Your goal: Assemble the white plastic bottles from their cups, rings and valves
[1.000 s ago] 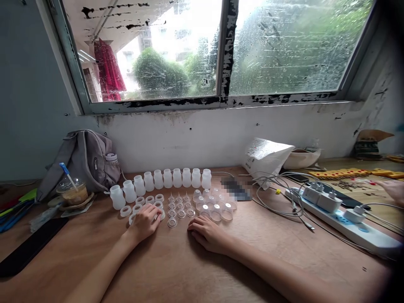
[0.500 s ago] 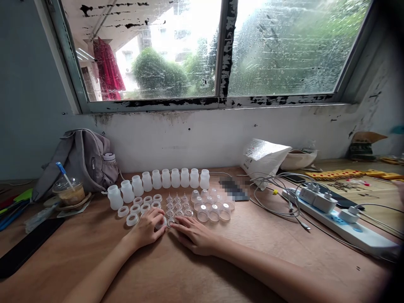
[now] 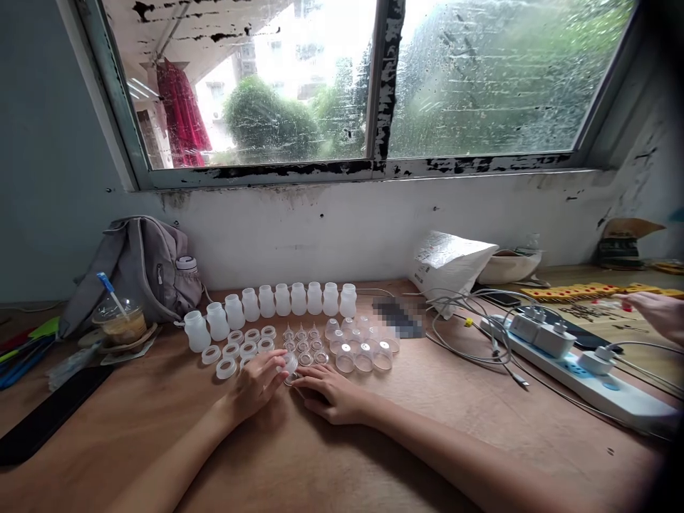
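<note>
My left hand (image 3: 260, 381) grips a translucent white bottle ring (image 3: 290, 363), tilted up off the table between its fingertips and thumb. Just under it, my right hand (image 3: 332, 394) has its fingertips on a clear bottle nipple (image 3: 292, 380), partly hidden by fingers and ring. Beyond my hands stand more clear nipples (image 3: 303, 346) in short rows. Several white rings (image 3: 226, 368) lie flat to their left. On the right are clear domed caps (image 3: 365, 356), and frosted baby bottles (image 3: 218, 322) form a curved row behind.
A cup of drink (image 3: 120, 324), a grey backpack (image 3: 152, 267) and a black flat object (image 3: 53, 417) are at left. Right of the caps lie a blurred-out item (image 3: 400, 318), cables (image 3: 454, 349) and a power strip (image 3: 577, 381). Another person's hand (image 3: 655, 313) reaches in at far right.
My left hand has lifted the ring and brought it rightward, above the nipple by my right hand. My right hand stays in nearly the same spot. Another person's hand has come further into view.
</note>
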Action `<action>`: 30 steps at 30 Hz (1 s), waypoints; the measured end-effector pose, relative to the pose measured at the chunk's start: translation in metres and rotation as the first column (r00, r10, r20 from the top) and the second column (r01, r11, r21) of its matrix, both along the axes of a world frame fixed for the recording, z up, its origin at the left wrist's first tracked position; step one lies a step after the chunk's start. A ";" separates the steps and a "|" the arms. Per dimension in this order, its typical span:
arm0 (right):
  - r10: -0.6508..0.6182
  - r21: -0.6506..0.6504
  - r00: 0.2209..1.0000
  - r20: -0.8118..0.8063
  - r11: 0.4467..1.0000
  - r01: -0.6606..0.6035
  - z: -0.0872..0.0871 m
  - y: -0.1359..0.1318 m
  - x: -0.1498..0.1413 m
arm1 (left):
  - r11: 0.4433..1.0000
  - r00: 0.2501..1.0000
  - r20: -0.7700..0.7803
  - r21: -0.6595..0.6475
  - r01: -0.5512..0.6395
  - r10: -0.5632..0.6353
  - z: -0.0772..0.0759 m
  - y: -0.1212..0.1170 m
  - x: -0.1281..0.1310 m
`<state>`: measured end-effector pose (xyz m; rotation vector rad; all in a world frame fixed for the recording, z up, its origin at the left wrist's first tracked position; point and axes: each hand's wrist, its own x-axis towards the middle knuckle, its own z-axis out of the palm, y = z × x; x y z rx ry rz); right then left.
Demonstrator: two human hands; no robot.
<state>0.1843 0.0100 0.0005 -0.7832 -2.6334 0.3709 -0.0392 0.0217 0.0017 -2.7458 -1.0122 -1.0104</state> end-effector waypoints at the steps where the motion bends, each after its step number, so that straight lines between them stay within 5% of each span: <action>1: -0.004 0.007 1.000 -0.003 1.000 0.004 0.000 0.000 -0.001 | 1.000 1.000 -0.010 0.003 -0.002 0.003 -0.001 0.000 0.001; 17: 0.051 0.120 0.997 -0.063 0.992 -0.043 -0.001 -0.004 -0.002 | 1.000 1.000 -0.026 0.008 0.005 -0.005 0.001 -0.004 0.002; 23: -0.111 0.170 0.966 -0.232 0.974 0.153 -0.015 0.004 -0.001 | 0.993 0.995 -0.096 -0.115 -0.006 -0.005 0.001 -0.004 0.004; 30: -0.112 0.192 0.975 -0.191 0.970 0.149 -0.017 0.005 -0.003 | 0.971 0.996 -0.083 -0.237 0.022 -0.042 -0.004 -0.001 0.004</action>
